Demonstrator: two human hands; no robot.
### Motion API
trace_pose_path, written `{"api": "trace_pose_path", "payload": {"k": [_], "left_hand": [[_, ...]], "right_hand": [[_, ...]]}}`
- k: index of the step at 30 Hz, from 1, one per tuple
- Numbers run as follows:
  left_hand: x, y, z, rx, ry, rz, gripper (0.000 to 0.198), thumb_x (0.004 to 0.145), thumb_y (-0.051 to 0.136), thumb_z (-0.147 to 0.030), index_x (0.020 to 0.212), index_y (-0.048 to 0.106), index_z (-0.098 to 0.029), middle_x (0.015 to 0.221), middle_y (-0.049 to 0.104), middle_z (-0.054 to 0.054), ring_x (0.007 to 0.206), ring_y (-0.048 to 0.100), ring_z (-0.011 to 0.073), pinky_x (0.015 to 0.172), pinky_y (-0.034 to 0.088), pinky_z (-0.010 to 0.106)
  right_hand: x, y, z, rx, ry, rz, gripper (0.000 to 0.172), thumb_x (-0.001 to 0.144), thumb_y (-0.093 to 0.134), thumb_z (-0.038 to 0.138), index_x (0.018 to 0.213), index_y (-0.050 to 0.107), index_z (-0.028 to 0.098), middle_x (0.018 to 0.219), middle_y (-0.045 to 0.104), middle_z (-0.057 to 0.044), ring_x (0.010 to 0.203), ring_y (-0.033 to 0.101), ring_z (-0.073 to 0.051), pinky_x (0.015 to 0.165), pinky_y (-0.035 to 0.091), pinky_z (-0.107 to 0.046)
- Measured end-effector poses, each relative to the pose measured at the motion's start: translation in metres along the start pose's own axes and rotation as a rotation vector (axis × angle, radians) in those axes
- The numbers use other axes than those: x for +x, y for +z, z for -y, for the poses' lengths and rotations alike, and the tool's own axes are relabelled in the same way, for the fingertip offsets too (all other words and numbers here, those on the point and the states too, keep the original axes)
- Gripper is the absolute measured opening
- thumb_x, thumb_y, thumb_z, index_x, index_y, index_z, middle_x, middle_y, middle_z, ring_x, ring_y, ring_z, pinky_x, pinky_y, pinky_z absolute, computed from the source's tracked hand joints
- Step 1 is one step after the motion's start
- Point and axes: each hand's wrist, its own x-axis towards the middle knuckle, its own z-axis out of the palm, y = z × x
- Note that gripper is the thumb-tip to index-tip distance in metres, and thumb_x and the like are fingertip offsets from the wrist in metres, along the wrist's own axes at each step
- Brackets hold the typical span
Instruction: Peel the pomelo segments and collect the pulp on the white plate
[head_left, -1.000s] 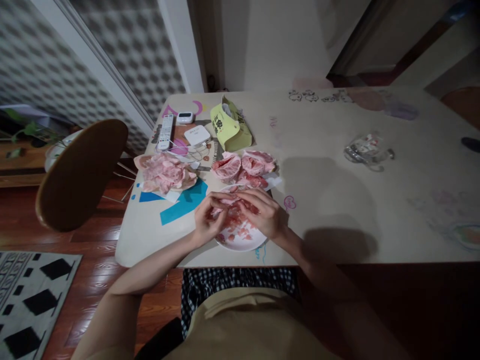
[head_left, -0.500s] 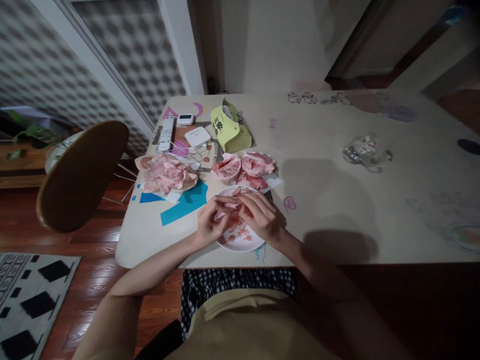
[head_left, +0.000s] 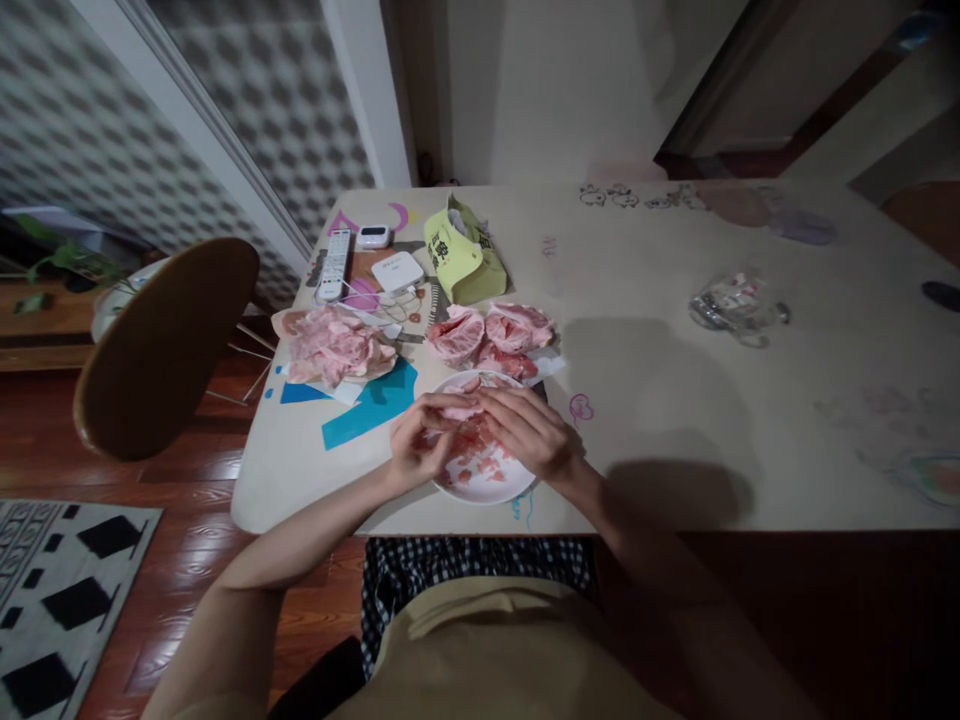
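Over a white plate [head_left: 504,492] my two hands meet, fingertips close together. My left hand [head_left: 420,440] is closed, thumb and fingers pinching a pale pink pomelo segment [head_left: 459,412]. On the same segment my right hand [head_left: 531,430] is closed too, its fingers partly covering it. Loose reddish pomelo pulp [head_left: 484,466] lies on the plate below. Just beyond the plate sit larger pomelo chunks [head_left: 456,340], some with pale membrane on. To the left is a heap of pink-white peel [head_left: 334,345].
A yellow-green paper visor [head_left: 465,255], a remote control [head_left: 334,265], a white box [head_left: 397,271] with a cable and a small white device [head_left: 373,236] stand at the back left. A clear plastic-looking item [head_left: 735,305] lies right. A wooden chair [head_left: 165,350] is beside the table.
My right hand has shifted slightly and its fingers lie flatter over the segment. My left hand has moved a little left. Both stay over the plate; the view has shifted slightly.
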Motion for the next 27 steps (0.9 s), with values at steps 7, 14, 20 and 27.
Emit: {"api": "trace_pose_path", "payload": {"k": [7, 14, 20, 27], "left_hand": [[0.001, -0.001, -0.001, 0.052, 0.067, 0.005, 0.016, 0.094, 0.066, -0.011, 0.086, 0.054, -0.02, 0.105, 0.078, 0.008, 0.098, 0.078, 0.0187, 0.08, 0.064, 0.032], [0.003, -0.005, 0.004, 0.064, 0.092, -0.018, 0.014, 0.093, 0.065, -0.007, 0.095, 0.059, -0.019, 0.108, 0.077, 0.008, 0.101, 0.077, 0.0181, 0.084, 0.064, 0.032], [0.009, -0.01, 0.002, 0.183, 0.174, 0.108, 0.028, 0.094, 0.066, -0.006, 0.12, 0.068, -0.017, 0.112, 0.077, 0.01, 0.107, 0.076, 0.0175, 0.091, 0.065, 0.03], [0.003, -0.01, 0.008, 0.13, 0.103, 0.047, 0.016, 0.094, 0.071, -0.01, 0.106, 0.072, -0.02, 0.109, 0.079, 0.007, 0.103, 0.078, 0.0187, 0.087, 0.066, 0.031]], "right_hand": [[0.002, -0.005, 0.002, -0.133, -0.078, -0.085, 0.035, 0.096, 0.066, 0.008, 0.13, 0.07, 0.015, 0.114, 0.081, -0.008, 0.109, 0.077, -0.019, 0.098, 0.067, -0.033], [-0.007, -0.013, 0.0, -0.184, -0.066, -0.028, 0.049, 0.095, 0.071, 0.011, 0.144, 0.061, 0.017, 0.122, 0.079, -0.009, 0.114, 0.076, -0.02, 0.102, 0.065, -0.033], [-0.013, -0.012, -0.002, -0.202, -0.073, -0.011, 0.054, 0.096, 0.07, 0.01, 0.148, 0.058, 0.017, 0.126, 0.077, -0.009, 0.12, 0.074, -0.02, 0.106, 0.063, -0.031], [-0.005, -0.018, 0.002, -0.188, -0.138, -0.034, 0.045, 0.097, 0.068, 0.009, 0.141, 0.064, 0.017, 0.127, 0.077, -0.007, 0.123, 0.072, -0.02, 0.104, 0.064, -0.031]]}}
